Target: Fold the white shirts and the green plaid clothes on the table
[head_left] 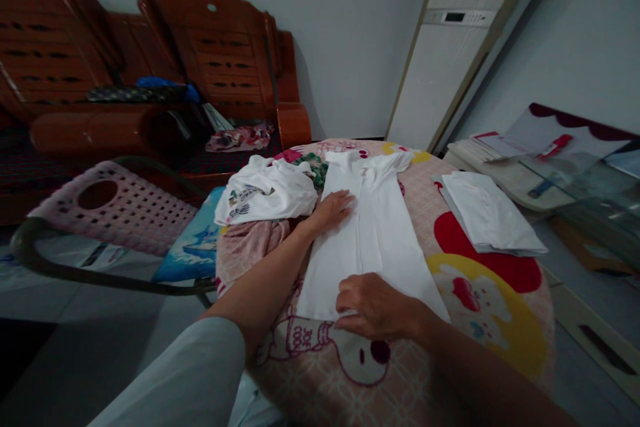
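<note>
A white short-sleeved shirt (380,227) lies spread on the round table, its collar at the far side and its hem toward me. My left hand (334,211) rests flat on the shirt's left side with the fingers stretched out. Near the hem, my right hand (373,303) has its fingers curled closed on the cloth; the fingertips are partly hidden. Left of the shirt sits a heap with a printed white garment (273,190) on top and a dusty pink cloth (255,240) below. A folded white garment (487,210) lies on the table's right side.
A patterned pink cloth (400,380) covers the table. A woven chair (120,207) with a blue cushion (193,240) stands at left, before wooden seats (225,60). Behind is a tall white appliance (450,53). A glass-topped stand (575,180) with papers is at right.
</note>
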`<state>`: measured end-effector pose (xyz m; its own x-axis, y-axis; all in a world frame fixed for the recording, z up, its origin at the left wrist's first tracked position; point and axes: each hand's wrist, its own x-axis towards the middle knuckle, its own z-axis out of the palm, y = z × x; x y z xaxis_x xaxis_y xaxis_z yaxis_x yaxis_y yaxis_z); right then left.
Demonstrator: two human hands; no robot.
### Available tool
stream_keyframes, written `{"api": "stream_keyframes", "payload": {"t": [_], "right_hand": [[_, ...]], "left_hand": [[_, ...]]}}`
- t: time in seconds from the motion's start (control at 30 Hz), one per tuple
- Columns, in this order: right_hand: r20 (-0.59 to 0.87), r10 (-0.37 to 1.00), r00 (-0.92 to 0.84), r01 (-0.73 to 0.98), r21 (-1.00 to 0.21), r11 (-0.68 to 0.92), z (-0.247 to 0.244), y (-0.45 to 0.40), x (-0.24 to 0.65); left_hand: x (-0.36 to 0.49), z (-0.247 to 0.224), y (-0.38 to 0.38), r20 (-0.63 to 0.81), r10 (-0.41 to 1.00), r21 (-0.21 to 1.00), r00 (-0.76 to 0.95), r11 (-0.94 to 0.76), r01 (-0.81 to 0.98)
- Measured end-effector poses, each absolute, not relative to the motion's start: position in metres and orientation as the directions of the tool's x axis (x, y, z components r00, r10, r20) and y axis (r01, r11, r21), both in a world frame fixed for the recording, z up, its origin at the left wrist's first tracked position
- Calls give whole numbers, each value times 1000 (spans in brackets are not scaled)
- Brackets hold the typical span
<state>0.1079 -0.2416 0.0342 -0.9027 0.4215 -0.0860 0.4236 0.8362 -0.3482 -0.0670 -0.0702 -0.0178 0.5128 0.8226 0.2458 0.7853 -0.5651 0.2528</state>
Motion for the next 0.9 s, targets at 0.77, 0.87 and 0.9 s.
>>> {"api": "stream_keyframes", "payload": {"t": [0.77,0.87,0.9], "right_hand": [[-255,941,-220,456,-880,-132,16,-149,217],[-251,949,-188,482,-866,-133,10,-149,213],[-251,952,-178,487,-862,-136,9,-149,212]], "left_hand": [[-30,6,-33,92,860,430,501,-488,759],[-10,6,-15,93,880,401,467,-462,791],[-5,6,-10,91,891,395,444,-442,806]]}}
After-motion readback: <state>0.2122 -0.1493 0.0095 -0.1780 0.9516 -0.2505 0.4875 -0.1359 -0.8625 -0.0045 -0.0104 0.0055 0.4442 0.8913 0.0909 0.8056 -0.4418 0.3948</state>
